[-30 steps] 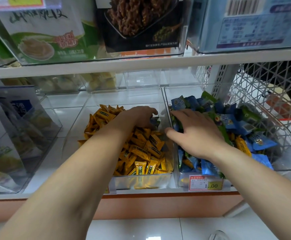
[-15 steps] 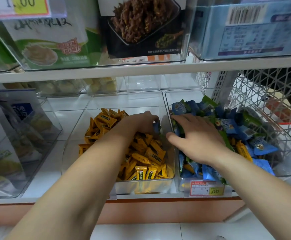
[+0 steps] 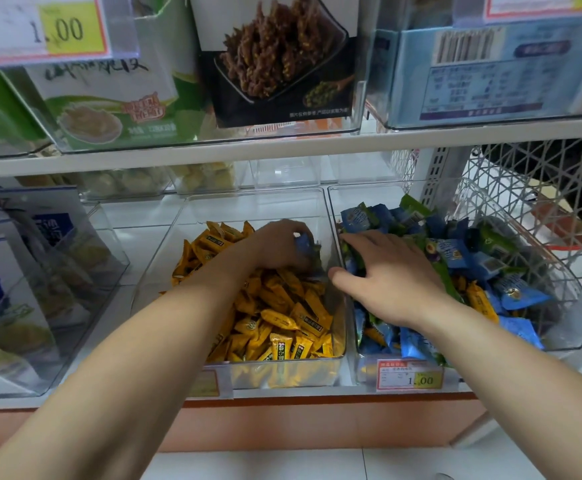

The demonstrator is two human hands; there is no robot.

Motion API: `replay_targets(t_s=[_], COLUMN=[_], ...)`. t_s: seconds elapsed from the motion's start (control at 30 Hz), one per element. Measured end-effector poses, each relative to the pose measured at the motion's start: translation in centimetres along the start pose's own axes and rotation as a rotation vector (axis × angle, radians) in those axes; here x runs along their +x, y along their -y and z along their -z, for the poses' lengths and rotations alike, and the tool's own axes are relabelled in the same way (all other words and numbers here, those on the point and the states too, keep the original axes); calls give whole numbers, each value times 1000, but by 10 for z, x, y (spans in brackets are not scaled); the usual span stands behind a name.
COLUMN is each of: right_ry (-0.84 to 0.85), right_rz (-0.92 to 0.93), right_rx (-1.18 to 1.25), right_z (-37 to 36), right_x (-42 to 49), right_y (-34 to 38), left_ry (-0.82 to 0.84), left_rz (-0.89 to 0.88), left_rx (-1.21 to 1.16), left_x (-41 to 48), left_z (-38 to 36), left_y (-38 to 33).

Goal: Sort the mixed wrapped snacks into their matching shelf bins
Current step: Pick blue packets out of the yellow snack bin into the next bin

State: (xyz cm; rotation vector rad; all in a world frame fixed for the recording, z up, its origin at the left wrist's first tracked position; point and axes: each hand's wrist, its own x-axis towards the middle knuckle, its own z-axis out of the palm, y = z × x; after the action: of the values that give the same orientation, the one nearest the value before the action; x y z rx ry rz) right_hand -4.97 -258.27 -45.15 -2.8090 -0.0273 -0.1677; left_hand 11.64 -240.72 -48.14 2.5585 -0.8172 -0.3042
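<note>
A blue snack [image 3: 302,243] sits at frame centre, pinched in the curled fingers [image 3: 291,227] of the left hand [image 3: 275,249], over the yellow snacks [image 3: 282,323] in the middle bin [image 3: 255,206]. Just to its right, the right hand [image 3: 390,278] lies spread and flat, gripping nothing, on the blue and green snacks [image 3: 456,251] heaped in the right bin [image 3: 570,306].

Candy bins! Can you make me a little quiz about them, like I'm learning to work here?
1. True or false: the left hand holds a blue snack over the yellow snacks.
2. Where does the right hand rest? A: in the yellow snacks. B: on the blue and green snacks. C: on the floor.
3. Fill in: the price tag on the right bin reads ____.
Key: 1 true; 2 B; 3 1.00.
</note>
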Motion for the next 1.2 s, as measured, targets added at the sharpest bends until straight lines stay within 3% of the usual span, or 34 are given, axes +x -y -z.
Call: replay_targets(t_s=[0.13, 0.2, 0.37, 0.47, 0.57, 0.77, 0.9, 1.03, 1.13, 1.2], right_ry=[17, 2, -282, -320, -221, -278, -158, -218, -287, -324], right_rz=[-13, -17, 53, 83, 138, 127, 81, 36, -27, -61], right_rx=[0, 7, -91, 175, 419, 583, 732, 791, 829, 846], right_z=[-1, 2, 15, 20, 19, 27, 25, 20, 16, 18], right_x=[2, -1, -11, -21, -30, -40, -40, -33, -27, -24], right_y=[0, 3, 21, 37, 46, 48, 49, 47, 44, 40], left_ry=[-278, -342, -430, -414, -333, -209, -232, -244, -348, -331], left_rz=[70, 94, 90, 122, 147, 205, 144, 104, 95, 87], left_rx=[-317, -448, -629, -805, -899, -1121, -1101, -987, -743, -619], left_x=[-18, -33, -73, -103, -130, -146, -143, -139, -136, -137], left_z=[21, 32, 43, 37, 25, 16, 9, 6, 6, 8], left_y=[-3, -12, -36, -57, -77, -92, -90, -87, -78, -68])
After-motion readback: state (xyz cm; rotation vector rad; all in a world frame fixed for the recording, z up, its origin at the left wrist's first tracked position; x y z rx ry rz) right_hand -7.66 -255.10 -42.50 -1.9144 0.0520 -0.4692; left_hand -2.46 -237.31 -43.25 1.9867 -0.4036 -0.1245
